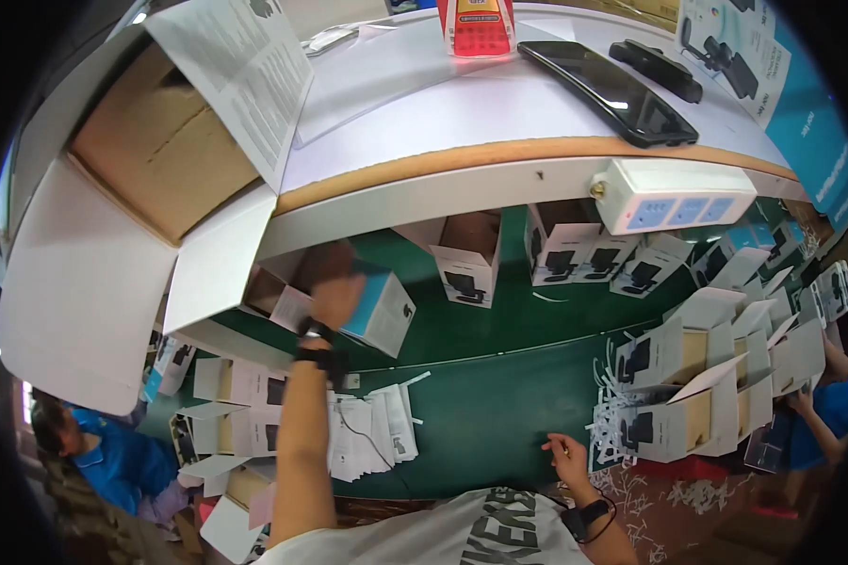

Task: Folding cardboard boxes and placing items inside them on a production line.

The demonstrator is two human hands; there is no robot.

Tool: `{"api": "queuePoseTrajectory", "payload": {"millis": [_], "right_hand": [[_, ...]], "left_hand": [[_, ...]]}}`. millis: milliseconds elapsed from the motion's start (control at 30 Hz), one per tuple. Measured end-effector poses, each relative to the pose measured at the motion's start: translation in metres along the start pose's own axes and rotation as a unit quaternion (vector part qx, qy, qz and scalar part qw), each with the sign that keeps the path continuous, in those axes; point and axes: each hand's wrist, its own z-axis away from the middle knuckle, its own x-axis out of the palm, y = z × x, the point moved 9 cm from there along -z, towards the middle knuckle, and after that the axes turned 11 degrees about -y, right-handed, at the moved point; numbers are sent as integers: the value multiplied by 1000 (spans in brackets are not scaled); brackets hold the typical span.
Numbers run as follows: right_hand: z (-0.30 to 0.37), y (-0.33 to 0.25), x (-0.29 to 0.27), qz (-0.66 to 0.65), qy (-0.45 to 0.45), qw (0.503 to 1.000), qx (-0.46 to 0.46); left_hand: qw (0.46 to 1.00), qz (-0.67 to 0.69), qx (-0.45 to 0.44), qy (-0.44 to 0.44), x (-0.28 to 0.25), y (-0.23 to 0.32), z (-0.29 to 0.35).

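The left hand (pixel 334 299) is closed around the top of a small white-and-blue carton (pixel 379 311) held over the far-left part of the green conveyor belt (pixel 481 414), a box that looks light, stiff-walled yet crushable, best gripped across opposite faces, while the right hand (pixel 567 455) rests loosely spread at the belt's near edge.

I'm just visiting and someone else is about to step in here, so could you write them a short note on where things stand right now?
Left hand: stretched out over the green belt, closed on a small white and blue box.
Right hand: empty, fingers resting on the belt's near edge.
Stack of white leaflets lies on the belt between the two arms.
Open boxes stand crowded at the right; more boxes line the far side under the shelf.
Done: one box picked up.
Left: it is not yet set down; the boxes at the right have their flaps up.
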Motion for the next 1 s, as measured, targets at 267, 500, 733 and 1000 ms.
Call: {"api": "queuePoseTrajectory", "payload": {"millis": [267, 500, 733, 1000], "right_hand": [[-23, 16, -40, 30, 109, 993, -40], [-180, -41, -152, 24, 347, 934, -85], [-262, -102, -257, -197, 561, 803, 34], [-228, -27, -387, -260, 764, 590, -29]], "left_hand": [[976, 175, 5, -132, 48, 7, -6], [969, 220, -39, 101, -9, 36, 21], [794, 587, -155, 35, 86, 117, 3], [636, 725, -67, -255, 201, 257, -134]]}}
